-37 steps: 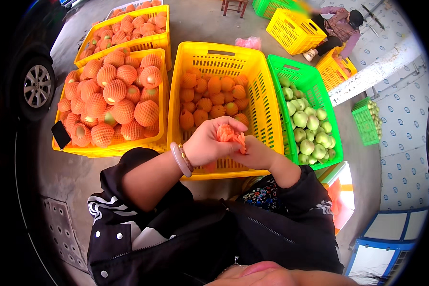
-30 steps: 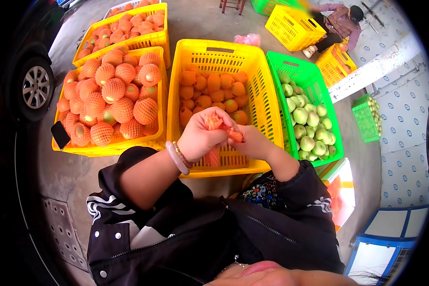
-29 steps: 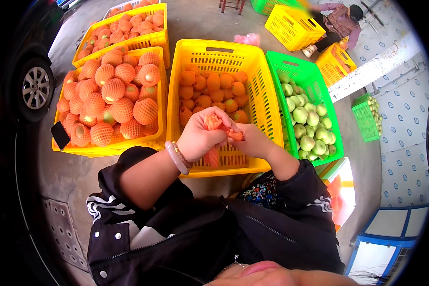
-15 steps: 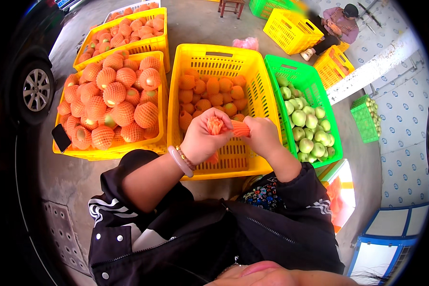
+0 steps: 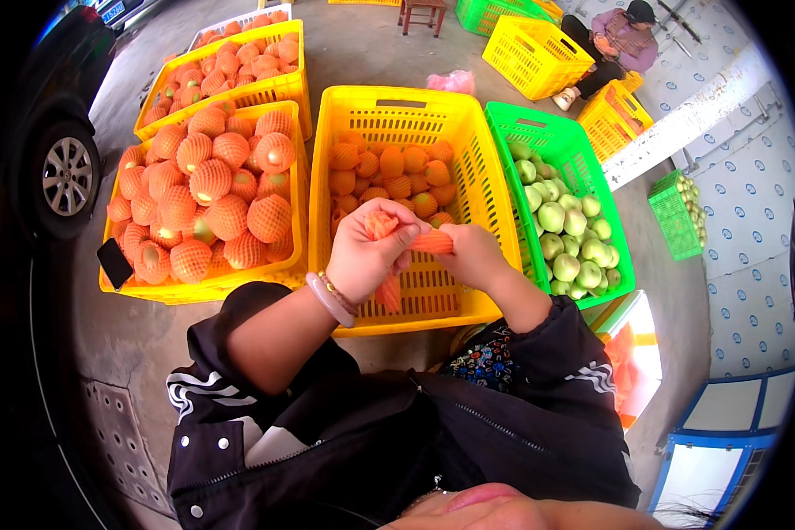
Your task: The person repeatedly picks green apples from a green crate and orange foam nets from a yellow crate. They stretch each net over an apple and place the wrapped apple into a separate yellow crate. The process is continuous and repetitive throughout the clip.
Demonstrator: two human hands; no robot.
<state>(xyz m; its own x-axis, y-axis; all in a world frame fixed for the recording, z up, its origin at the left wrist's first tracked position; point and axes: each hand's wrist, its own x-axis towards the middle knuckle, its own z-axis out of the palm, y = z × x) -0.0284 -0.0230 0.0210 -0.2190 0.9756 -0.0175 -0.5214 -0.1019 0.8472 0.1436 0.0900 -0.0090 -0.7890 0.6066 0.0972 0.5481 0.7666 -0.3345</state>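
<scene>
Orange foam netting (image 5: 434, 242) is stretching between the two hands, above the near half of a yellow crate (image 5: 406, 94). The left hand (image 5: 362, 252) is holding a bunched part in a tight grip, a loose length hanging below it; the right hand (image 5: 475, 256) is pinching the other end in a narrow grip. Fingers are hiding the folds, so whether it is one piece or several cannot be told.

Netted fruits (image 5: 397, 187) are filling the crate's far part, overlapping too much for an exact count, and the hands are covering the nearest ones. Nearer, the slatted bottom is showing, leaving open room under the hands up to the right wall.

One green crate (image 5: 539, 128) is standing just beside on the right, its pale green fruits (image 5: 570, 221) lying too densely to count. On the left, one heaped crate (image 5: 181, 290) is carrying more netted fruit above its rim, with one dark phone (image 5: 114, 263) resting at its near left corner.

Farther back, another filled yellow crate (image 5: 278, 91) is partly hiding a white one (image 5: 205, 38). One pink bag (image 5: 451, 82) is lying on the grey floor (image 5: 362, 53); one stool (image 5: 422, 11) is being cut off by the upper edge. One co-worker (image 5: 625, 40) is sitting beside two yellow crates (image 5: 539, 58), the contents of the nearer being hard to make out.
</scene>
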